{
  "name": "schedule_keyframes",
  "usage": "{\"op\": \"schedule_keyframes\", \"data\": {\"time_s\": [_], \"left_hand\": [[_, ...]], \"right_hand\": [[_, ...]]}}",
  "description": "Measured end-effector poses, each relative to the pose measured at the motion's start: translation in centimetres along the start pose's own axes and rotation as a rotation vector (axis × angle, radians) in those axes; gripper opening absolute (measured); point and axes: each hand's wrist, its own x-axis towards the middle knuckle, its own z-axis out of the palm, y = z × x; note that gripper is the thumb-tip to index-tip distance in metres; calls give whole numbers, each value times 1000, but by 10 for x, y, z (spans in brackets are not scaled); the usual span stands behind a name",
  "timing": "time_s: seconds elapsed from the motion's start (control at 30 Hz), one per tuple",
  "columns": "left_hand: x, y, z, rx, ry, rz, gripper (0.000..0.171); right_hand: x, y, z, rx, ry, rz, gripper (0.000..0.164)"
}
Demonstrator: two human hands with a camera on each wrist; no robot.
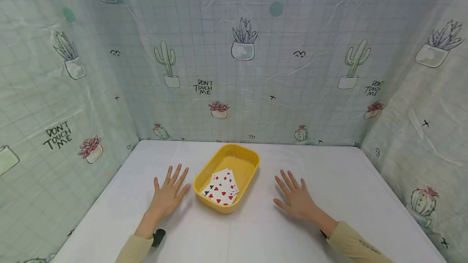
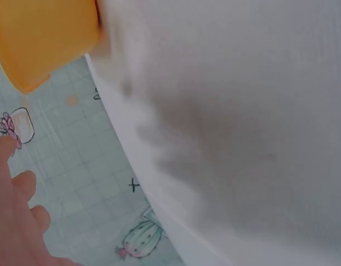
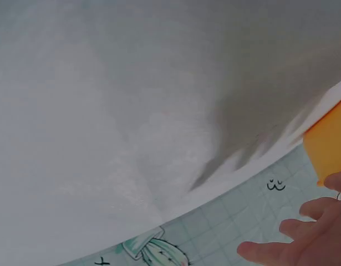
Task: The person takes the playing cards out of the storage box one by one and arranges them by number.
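A yellow oblong tray [image 1: 248,180] with rounded corners stands near the middle of the white table. Several playing cards [image 1: 221,188], with red hearts, red diamonds and black clubs showing, lie overlapped face up in its near end. To the left of the tray, my left hand [image 1: 167,196] has its fingers spread, with the thumb closest to the tray wall. My right hand [image 1: 297,200] is further off on the tray's right side, fingers also spread and holding nothing. Both wrist views show a hand's shadow on the white cloth, beside part of the yellow tray [image 2: 45,39].
A white cloth covers the table [image 1: 329,165]. Behind it and along both sides hangs a pale green gridded curtain [image 1: 204,23] printed with potted cacti and lettering. A black strap or device [image 1: 159,237] sits at my left wrist.
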Motion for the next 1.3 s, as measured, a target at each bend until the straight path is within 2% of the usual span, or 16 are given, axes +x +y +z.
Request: {"op": "schedule_keyframes", "data": {"time_s": [0.37, 0.6, 0.93, 1.1, 1.3], "left_hand": [[5, 9, -7, 29, 26, 74, 58], [7, 12, -11, 40, 2, 107, 58], [12, 14, -11, 37, 12, 184, 59], [14, 15, -9, 25, -28, 197, 59], [15, 15, -6, 24, -25, 230, 59]], "right_hand": [[12, -6, -5, -3, -16, -22, 69], [21, -9, -10, 45, -50, -48, 68], [34, -16, -22, 57, -26, -114, 67], [42, -21, -27, 77, -39, -143, 67], [53, -29, -31, 76, -70, -164, 66]]}}
